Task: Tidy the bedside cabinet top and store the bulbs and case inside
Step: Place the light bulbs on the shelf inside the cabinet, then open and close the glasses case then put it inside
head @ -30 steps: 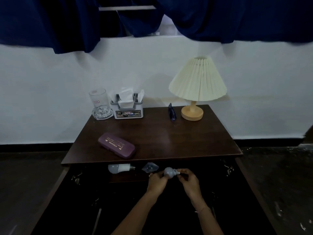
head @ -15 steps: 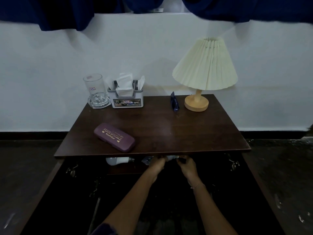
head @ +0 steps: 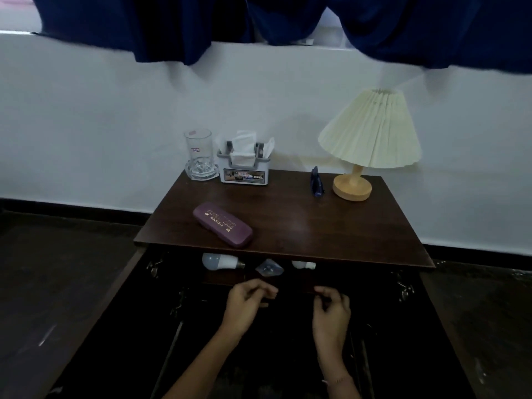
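Seen from above, an open bedside cabinet under a dark worktop point(head: 288, 226), both doors swung wide. Far up and left of the hands, a glass mug point(head: 199, 155) against the wall, a tissue holder point(head: 244, 165) just beside it. Closer, above the left hand point(head: 244, 302) and near the worktop's front edge, the purple case point(head: 222, 224), lying flat and not yet stored. Just below that edge, on the inner shelf point(head: 224, 279) beyond the fingertips, three pale shapes in a row: a white bulb point(head: 221, 261) on its side, a clear object point(head: 269, 267) too dim to name, and a second bulb point(head: 302, 265) half hidden under the overhang. Left hand loosely curled, fingers half closed, nothing visibly held. Right hand point(head: 331, 311) level with it and well apart, fingers bent inward, also seemingly empty, though too dark for certainty. Up and right of the right hand, a small dark blue object point(head: 316, 181) standing beside the lamp point(head: 365, 145).

By appearance, bulb storage done or nearly so, both hands clear of the shelf. Case likely next: a reach up and over the worktop edge with the left hand, a grip across the case's width, then a low carry onto the shelf without nudging the bulbs, which look free to roll.
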`<state>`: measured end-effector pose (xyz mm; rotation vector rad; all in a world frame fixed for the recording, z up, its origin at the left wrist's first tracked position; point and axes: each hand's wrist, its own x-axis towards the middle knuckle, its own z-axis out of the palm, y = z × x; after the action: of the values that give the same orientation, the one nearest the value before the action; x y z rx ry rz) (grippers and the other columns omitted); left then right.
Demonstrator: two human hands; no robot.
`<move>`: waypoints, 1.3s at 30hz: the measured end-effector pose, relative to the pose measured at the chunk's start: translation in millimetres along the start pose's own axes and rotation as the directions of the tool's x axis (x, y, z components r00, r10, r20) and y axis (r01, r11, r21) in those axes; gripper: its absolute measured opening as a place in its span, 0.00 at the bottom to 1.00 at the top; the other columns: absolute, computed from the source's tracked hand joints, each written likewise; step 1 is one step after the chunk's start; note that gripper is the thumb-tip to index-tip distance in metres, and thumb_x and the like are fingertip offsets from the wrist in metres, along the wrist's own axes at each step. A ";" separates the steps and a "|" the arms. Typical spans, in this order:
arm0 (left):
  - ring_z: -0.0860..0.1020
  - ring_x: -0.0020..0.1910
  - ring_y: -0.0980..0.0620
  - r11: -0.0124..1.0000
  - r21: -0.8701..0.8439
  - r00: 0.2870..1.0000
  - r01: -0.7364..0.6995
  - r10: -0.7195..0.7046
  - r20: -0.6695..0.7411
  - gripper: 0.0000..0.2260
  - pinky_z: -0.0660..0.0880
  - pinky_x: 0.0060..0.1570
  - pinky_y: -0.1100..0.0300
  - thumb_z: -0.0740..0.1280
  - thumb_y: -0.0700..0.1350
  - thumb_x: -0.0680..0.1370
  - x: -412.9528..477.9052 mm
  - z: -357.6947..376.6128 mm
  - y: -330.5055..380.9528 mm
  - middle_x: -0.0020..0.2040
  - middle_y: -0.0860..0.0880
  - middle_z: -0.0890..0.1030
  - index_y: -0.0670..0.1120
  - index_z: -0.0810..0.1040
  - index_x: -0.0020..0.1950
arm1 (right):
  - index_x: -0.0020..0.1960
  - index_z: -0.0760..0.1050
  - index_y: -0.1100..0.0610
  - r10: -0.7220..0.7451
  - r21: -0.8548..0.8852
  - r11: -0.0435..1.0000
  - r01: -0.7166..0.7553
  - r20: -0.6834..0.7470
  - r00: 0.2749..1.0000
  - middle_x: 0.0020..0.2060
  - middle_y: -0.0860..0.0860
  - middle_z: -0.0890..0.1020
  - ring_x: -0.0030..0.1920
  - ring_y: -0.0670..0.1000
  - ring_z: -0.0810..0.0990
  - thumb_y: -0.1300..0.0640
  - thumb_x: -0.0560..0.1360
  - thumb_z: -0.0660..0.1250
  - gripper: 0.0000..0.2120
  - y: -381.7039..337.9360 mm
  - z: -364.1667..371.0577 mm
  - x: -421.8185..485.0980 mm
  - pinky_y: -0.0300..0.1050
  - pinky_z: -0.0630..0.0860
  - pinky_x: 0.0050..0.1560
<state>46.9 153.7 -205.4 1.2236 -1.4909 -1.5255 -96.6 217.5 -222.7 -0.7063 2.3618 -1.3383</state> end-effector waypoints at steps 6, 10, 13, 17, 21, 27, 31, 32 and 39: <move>0.81 0.37 0.58 0.975 -0.025 0.958 -0.219 0.210 -0.198 0.20 0.77 0.37 0.69 0.57 0.29 0.76 -22.0 -53.0 23.4 0.34 0.52 0.84 0.47 0.80 0.35 | 0.48 0.77 0.56 -0.508 0.090 0.850 0.519 -0.122 0.853 0.50 0.53 0.75 0.52 0.54 0.73 0.65 0.71 0.66 0.08 -70.7 7.1 -40.6 0.53 0.73 0.55; 0.81 0.41 0.57 0.938 0.013 0.878 -0.347 0.329 -0.347 0.16 0.78 0.43 0.65 0.57 0.29 0.75 -15.1 -76.5 55.8 0.39 0.47 0.83 0.44 0.80 0.39 | 0.57 0.73 0.55 -0.720 0.008 0.692 0.722 0.080 0.690 0.58 0.55 0.72 0.58 0.55 0.68 0.53 0.73 0.65 0.14 -124.6 33.3 -37.7 0.50 0.67 0.60; 0.80 0.50 0.45 0.936 0.092 0.845 -0.338 0.346 -0.409 0.11 0.78 0.53 0.51 0.59 0.30 0.74 -0.6 -86.7 74.5 0.48 0.40 0.82 0.37 0.80 0.49 | 0.65 0.68 0.54 -0.714 -0.106 0.629 0.770 0.314 0.626 0.65 0.56 0.67 0.66 0.56 0.63 0.47 0.73 0.65 0.23 -139.4 53.3 -27.0 0.52 0.65 0.64; 0.78 0.55 0.45 0.892 0.319 0.796 -0.320 0.435 -0.420 0.14 0.73 0.51 0.70 0.63 0.31 0.72 14.5 -93.6 90.0 0.56 0.38 0.76 0.39 0.77 0.56 | 0.66 0.67 0.55 -0.711 -0.160 0.577 0.801 0.384 0.589 0.67 0.56 0.66 0.67 0.57 0.63 0.51 0.74 0.65 0.22 -133.2 54.5 -12.4 0.52 0.66 0.66; 0.74 0.55 0.43 0.828 0.469 0.754 -0.307 0.512 -0.411 0.13 0.74 0.52 0.64 0.66 0.34 0.71 13.9 -86.0 73.2 0.57 0.39 0.72 0.39 0.75 0.56 | 0.56 0.71 0.56 -0.789 -0.172 0.590 0.789 0.081 0.608 0.57 0.55 0.74 0.56 0.54 0.70 0.53 0.76 0.60 0.11 -54.8 30.3 -20.5 0.49 0.68 0.60; 0.70 0.57 0.44 0.850 0.454 0.729 -0.267 0.487 -0.482 0.17 0.73 0.53 0.54 0.65 0.33 0.71 15.7 -72.2 49.7 0.60 0.41 0.68 0.41 0.72 0.59 | 0.53 0.70 0.57 -0.697 -0.208 0.705 0.678 -0.021 0.717 0.53 0.55 0.73 0.51 0.53 0.70 0.59 0.76 0.63 0.07 -8.9 10.2 -8.2 0.56 0.75 0.52; 0.67 0.63 0.40 0.820 0.490 0.719 -0.297 0.530 -0.450 0.21 0.68 0.64 0.50 0.61 0.29 0.69 37.0 -81.3 66.8 0.64 0.38 0.66 0.38 0.69 0.61 | 0.53 0.71 0.55 -0.834 -0.054 0.552 0.832 -0.037 0.551 0.54 0.51 0.70 0.54 0.50 0.68 0.53 0.77 0.59 0.08 -72.5 26.0 -12.9 0.43 0.65 0.58; 0.67 0.64 0.39 0.820 0.489 0.728 -0.297 0.526 -0.440 0.23 0.65 0.65 0.53 0.60 0.28 0.68 43.2 -83.8 72.1 0.64 0.38 0.66 0.38 0.69 0.62 | 0.54 0.71 0.55 -0.853 -0.048 0.521 0.852 -0.006 0.522 0.54 0.51 0.71 0.55 0.50 0.68 0.52 0.77 0.60 0.09 -88.2 33.4 -14.3 0.43 0.64 0.58; 0.58 0.74 0.41 0.841 0.518 0.915 -0.159 0.322 -0.243 0.30 0.54 0.74 0.51 0.57 0.27 0.70 78.0 -105.6 80.7 0.72 0.36 0.64 0.36 0.59 0.72 | 0.66 0.67 0.54 -0.755 -0.158 0.490 0.858 0.415 0.507 0.69 0.55 0.65 0.67 0.56 0.63 0.49 0.73 0.66 0.24 -130.8 75.1 -0.1 0.53 0.67 0.63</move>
<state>107.2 34.0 -129.3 1.4138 -1.7814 -0.7461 -24.7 108.4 -147.3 -2.2111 2.0311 -0.9376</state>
